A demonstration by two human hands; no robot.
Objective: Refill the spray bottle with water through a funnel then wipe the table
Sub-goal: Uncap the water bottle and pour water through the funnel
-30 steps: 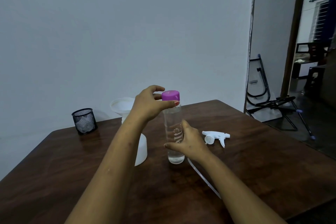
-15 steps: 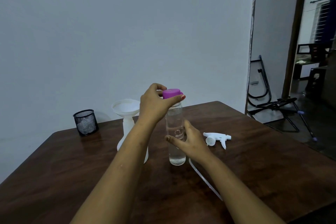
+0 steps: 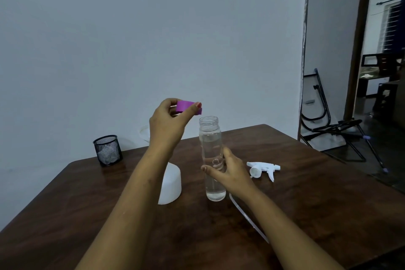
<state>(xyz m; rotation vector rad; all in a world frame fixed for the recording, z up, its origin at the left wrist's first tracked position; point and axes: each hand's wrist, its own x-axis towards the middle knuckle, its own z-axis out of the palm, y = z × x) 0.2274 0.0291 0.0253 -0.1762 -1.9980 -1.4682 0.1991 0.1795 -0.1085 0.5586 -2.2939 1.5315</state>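
Observation:
A clear water bottle stands upright on the brown table, its mouth uncovered. My right hand grips its middle from the right side. My left hand holds the purple cap up and to the left of the bottle's mouth. Behind my left forearm stands the white spray bottle with a white funnel in its neck, both largely hidden. The white trigger sprayer head lies on the table to the right, its dip tube running towards me under my right arm.
A black mesh cup with something pale inside sits at the table's back left near the wall. A folded black metal frame lies on the floor beyond the table's right corner, by a doorway.
My left hand has lifted the purple cap off the water bottle and moved it up and left. My right hand stays on the bottle.

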